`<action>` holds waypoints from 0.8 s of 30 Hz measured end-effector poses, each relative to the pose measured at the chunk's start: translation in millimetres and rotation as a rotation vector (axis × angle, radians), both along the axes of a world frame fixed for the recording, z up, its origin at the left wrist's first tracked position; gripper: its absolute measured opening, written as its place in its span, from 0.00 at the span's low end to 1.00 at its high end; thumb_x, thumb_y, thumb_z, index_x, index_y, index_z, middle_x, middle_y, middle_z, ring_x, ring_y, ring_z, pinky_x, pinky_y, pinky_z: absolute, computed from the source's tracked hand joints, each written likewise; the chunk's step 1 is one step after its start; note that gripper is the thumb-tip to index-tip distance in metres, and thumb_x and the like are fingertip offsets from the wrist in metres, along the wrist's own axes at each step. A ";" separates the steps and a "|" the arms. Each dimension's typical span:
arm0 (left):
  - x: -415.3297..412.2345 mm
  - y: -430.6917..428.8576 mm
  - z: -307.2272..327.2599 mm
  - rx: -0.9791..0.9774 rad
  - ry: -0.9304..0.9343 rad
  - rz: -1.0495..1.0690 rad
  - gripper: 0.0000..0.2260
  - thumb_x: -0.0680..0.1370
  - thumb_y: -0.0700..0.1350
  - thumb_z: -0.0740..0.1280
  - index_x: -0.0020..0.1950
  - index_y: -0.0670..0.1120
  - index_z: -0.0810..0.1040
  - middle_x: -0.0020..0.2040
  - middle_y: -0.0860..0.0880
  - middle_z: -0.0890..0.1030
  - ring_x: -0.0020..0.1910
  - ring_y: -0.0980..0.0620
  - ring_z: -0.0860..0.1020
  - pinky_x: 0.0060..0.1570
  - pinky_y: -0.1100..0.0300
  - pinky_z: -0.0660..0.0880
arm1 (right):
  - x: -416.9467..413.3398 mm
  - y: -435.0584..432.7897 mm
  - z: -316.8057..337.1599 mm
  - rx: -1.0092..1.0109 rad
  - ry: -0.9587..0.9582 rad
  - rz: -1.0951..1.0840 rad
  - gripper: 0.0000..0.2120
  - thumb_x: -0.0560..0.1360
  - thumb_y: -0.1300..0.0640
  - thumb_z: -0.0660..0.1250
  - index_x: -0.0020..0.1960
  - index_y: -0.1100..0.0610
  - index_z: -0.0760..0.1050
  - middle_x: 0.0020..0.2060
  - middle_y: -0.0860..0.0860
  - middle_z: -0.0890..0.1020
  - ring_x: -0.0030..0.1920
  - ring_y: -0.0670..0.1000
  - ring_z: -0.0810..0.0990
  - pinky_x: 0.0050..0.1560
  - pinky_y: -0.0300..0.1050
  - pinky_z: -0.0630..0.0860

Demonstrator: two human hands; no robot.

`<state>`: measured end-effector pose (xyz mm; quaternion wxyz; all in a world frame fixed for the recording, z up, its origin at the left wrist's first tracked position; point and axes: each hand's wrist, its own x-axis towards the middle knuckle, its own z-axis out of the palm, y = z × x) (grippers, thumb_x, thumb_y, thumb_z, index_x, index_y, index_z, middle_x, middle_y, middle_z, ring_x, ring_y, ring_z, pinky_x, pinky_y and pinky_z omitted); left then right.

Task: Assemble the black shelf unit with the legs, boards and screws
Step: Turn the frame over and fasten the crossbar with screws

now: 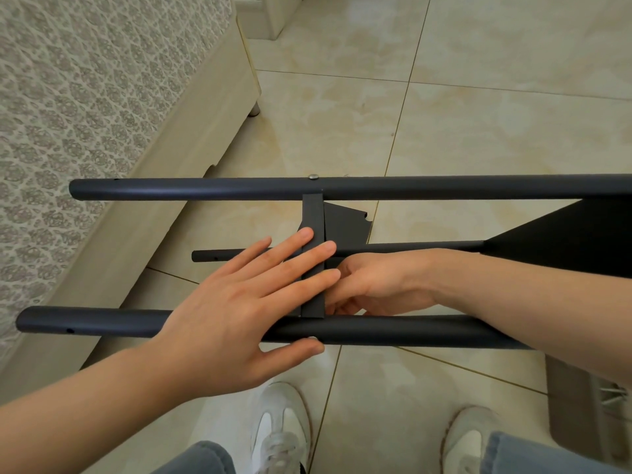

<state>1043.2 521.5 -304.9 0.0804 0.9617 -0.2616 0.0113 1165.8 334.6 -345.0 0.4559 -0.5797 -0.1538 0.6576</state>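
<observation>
Both hands meet at the middle board [313,213], shelf unit [444,188] lying sideways.
Left hand [225,302] flat, fingers straight on the board's edge; right hand [372,285] curled right beside it (grip hidden, can't tell), above the near leg [102,323].

We take the legs [205,189] for metal tubes with a smooth, dark satin coat that catches a soft sheen. The board [313,217] between them is matt black and smooth. At twelve o'clock a screw head [313,177] gleams as bare bright metal. The floor tiles [496,114] are glossy, marbled beige. At ten o'clock the mattress [85,97] wears quilted, patterned cloth; at six, jeans [205,460] of grey-blue denim.
</observation>
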 end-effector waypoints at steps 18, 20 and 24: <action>6.1 2.1 -0.9 0.017 -0.002 0.006 0.30 0.81 0.63 0.60 0.79 0.51 0.65 0.81 0.52 0.60 0.81 0.50 0.54 0.75 0.46 0.58 | 6.5 -2.4 4.2 0.022 -0.069 -0.033 0.09 0.78 0.64 0.66 0.56 0.67 0.79 0.50 0.60 0.81 0.50 0.53 0.79 0.52 0.43 0.77; 6.5 2.7 -1.0 0.022 -0.003 0.001 0.30 0.81 0.63 0.60 0.79 0.51 0.64 0.81 0.52 0.59 0.81 0.50 0.53 0.75 0.46 0.58 | 6.0 -1.9 4.9 0.021 -0.079 -0.026 0.08 0.78 0.64 0.66 0.55 0.66 0.80 0.49 0.59 0.81 0.49 0.53 0.79 0.52 0.43 0.77; 7.4 3.2 -1.5 0.025 -0.005 -0.003 0.30 0.81 0.64 0.59 0.80 0.51 0.64 0.82 0.53 0.59 0.81 0.50 0.53 0.75 0.47 0.58 | 6.4 -1.2 4.3 0.005 -0.083 -0.029 0.12 0.78 0.64 0.66 0.58 0.69 0.78 0.51 0.61 0.81 0.50 0.54 0.79 0.54 0.45 0.76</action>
